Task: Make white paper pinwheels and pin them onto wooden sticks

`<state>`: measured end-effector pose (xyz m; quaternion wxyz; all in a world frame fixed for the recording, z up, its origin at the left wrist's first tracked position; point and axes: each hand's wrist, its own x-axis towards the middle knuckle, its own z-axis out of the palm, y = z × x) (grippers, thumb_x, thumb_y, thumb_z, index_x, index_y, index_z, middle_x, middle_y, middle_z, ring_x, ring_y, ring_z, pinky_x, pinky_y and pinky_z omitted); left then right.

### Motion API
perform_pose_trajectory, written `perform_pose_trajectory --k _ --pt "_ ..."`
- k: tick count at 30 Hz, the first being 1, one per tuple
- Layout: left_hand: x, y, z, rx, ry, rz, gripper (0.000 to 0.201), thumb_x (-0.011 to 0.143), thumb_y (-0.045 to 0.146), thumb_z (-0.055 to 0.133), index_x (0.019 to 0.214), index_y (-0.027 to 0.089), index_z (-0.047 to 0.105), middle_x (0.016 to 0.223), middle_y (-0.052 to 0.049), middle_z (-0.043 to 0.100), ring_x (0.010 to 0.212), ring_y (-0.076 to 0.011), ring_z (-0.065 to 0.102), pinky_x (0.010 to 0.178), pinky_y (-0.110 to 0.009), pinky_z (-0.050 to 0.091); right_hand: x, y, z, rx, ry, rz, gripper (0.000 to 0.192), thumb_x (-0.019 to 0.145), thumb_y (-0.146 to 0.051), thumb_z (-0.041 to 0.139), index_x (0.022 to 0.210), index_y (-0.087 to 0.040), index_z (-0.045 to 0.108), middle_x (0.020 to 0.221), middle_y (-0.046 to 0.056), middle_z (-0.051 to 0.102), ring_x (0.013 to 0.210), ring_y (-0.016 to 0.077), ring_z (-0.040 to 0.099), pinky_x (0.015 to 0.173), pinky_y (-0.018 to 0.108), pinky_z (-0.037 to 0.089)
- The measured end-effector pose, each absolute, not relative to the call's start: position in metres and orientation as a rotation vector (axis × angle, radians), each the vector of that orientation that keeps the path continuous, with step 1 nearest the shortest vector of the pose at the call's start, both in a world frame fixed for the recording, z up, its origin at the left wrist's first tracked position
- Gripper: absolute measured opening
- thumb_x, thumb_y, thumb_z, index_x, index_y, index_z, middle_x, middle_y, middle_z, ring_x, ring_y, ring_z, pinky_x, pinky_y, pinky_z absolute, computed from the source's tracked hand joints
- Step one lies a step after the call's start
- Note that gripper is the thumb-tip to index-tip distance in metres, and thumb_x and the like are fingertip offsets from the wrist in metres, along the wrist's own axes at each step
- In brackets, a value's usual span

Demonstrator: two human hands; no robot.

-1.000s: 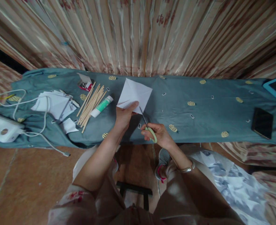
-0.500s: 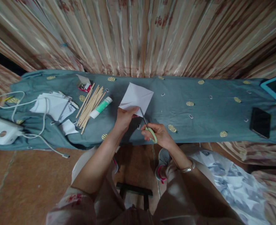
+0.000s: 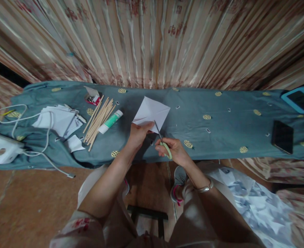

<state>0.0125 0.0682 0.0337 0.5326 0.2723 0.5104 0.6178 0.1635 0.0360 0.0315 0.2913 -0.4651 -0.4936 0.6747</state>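
A creased white square of paper [image 3: 152, 109] is pinched along its near left edge by my left hand [image 3: 139, 133], thumb on top. My right hand [image 3: 173, 148] is closed around the pale green handles of a pair of scissors [image 3: 165, 148]. Their dark blades lie across the paper's near corner, just right of my left thumb. How far the blades are apart is too small to tell. To the left lie a green and white glue stick [image 3: 111, 122] and a bundle of thin wooden sticks [image 3: 98, 121].
Left on the cloth-covered table [image 3: 219, 131] are a stack of cut paper [image 3: 56, 119], a small open box [image 3: 92, 97] and a white power strip [image 3: 2, 148] with cables. A black phone [image 3: 282, 137] and a blue-framed device [image 3: 302, 100] lie right. A bag of paper pieces [image 3: 260, 203] stands below.
The view has shifted slightly, so the table sits a little lower in the picture. My hands, the paper and the scissors keep nearly the same positions relative to each other.
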Motion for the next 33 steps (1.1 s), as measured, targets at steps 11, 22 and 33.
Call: perform_pose_trajectory --k 11,22,33 --pt "0.0133 0.0659 0.0341 0.681 1.251 1.457 0.027 0.051 0.031 0.081 0.066 0.014 0.067 0.07 -0.002 0.068 0.061 -0.0163 0.062 0.052 -0.027 0.051 0.1653 0.0376 0.0327 -1.249 -1.305 1.82 0.04 0.056 -0.049 0.085 0.072 -0.017 0.067 0.05 -0.005 0.058 0.044 0.0071 0.05 0.044 0.02 0.04" --pt "0.0132 0.0649 0.0308 0.698 1.264 1.424 0.026 0.052 0.032 0.081 0.059 0.015 0.062 0.065 -0.002 0.066 0.06 -0.0165 0.062 0.051 -0.026 0.049 0.1657 0.0387 0.0314 -1.224 -1.324 1.815 0.04 0.057 -0.05 0.084 0.069 -0.016 0.066 0.049 -0.004 0.057 0.044 0.0065 0.048 0.044 0.02 0.038" --pt "0.0135 0.0634 0.0319 0.724 1.273 1.402 0.024 0.052 0.032 0.079 0.062 0.016 0.064 0.067 -0.003 0.067 0.059 -0.0161 0.06 0.052 -0.026 0.049 0.1674 0.0395 0.0314 -1.208 -1.372 1.795 0.039 0.06 -0.052 0.082 0.069 -0.017 0.066 0.05 -0.004 0.058 0.046 0.0069 0.049 0.045 0.02 0.039"
